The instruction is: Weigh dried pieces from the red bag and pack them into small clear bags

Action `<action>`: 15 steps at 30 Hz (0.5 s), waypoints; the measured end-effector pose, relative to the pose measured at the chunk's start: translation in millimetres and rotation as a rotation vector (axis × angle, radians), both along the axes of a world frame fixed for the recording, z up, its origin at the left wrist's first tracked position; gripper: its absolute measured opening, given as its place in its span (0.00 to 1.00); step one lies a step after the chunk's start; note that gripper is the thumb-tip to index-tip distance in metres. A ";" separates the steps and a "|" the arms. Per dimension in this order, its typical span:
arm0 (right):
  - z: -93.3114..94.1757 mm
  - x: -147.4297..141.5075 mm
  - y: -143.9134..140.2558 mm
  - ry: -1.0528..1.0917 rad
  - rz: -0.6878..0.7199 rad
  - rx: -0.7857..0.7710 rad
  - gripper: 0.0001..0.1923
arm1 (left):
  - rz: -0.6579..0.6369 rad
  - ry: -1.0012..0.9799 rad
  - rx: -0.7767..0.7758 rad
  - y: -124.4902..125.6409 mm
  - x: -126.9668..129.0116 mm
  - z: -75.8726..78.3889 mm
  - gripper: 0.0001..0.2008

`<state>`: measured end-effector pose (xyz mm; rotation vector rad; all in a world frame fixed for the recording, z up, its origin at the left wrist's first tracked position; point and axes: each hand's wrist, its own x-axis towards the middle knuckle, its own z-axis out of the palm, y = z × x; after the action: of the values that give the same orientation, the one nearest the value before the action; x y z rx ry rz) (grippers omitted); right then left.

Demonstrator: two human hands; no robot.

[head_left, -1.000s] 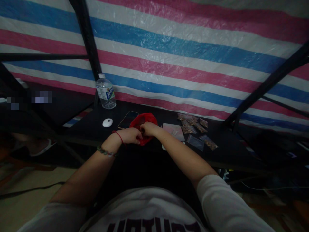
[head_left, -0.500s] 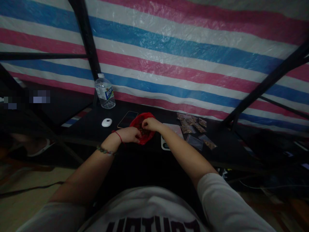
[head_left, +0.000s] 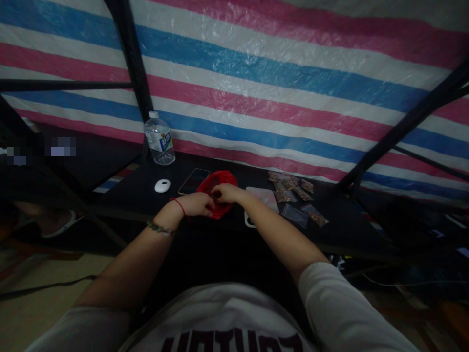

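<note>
Since half a second ago, right hand (head_left: 224, 193) dropped back into the red bag (head_left: 217, 182), fingers pinched on contents, item unclear. Left hand (head_left: 198, 204) grips bag's near rim at 7 o'clock; bag mouth opens toward 12.

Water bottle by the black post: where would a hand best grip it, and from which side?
Grip the water bottle around its labelled middle, coming from the front right. It stands upright with its cap on, the black post and striped tarp close behind it, and the white oval object on the table in front to its left.
</note>
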<state>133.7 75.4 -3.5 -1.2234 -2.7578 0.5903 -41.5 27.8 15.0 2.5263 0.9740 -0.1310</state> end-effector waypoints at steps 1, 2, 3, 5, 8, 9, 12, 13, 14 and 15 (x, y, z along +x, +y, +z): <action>-0.9 -1.5 -0.4 -0.017 0.030 0.005 0.22 | -0.001 0.000 -0.002 0.4 0.0 -0.4 0.12; -1.4 -3.2 -0.8 -0.043 0.053 0.020 0.22 | -0.002 -0.004 -0.003 0.8 0.2 -1.1 0.12; -1.7 -5.2 -1.4 -0.075 0.069 0.040 0.22 | -0.002 -0.008 -0.001 1.1 0.5 -1.9 0.13; -2.0 -9.0 -2.4 -0.135 0.076 0.081 0.21 | -0.003 -0.011 0.007 1.4 1.3 -3.6 0.13; -1.9 -12.4 -3.7 -0.186 0.050 0.112 0.18 | 0.012 0.005 0.015 1.3 2.4 -4.9 0.13; -1.7 -12.7 -4.0 -0.193 0.041 0.112 0.18 | 0.020 0.010 0.013 1.2 2.6 -5.0 0.13; -0.4 -12.5 -4.4 -0.202 0.045 0.111 0.18 | 0.008 0.001 -0.005 0.7 2.5 -4.6 0.13; 0.2 -12.2 -4.3 -0.203 0.054 0.111 0.18 | -0.001 -0.003 -0.011 0.4 2.3 -4.1 0.13; 0.8 -11.9 -4.0 -0.202 0.063 0.108 0.17 | -0.009 -0.004 -0.019 -0.1 2.2 -3.5 0.13; 1.5 -11.6 -3.6 -0.199 0.067 0.103 0.16 | -0.011 -0.003 -0.025 -0.7 2.1 -2.6 0.13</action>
<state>122.1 71.8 -2.0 -1.2344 -2.9591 0.3424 -39.4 27.1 12.4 2.5091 0.9516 -0.1420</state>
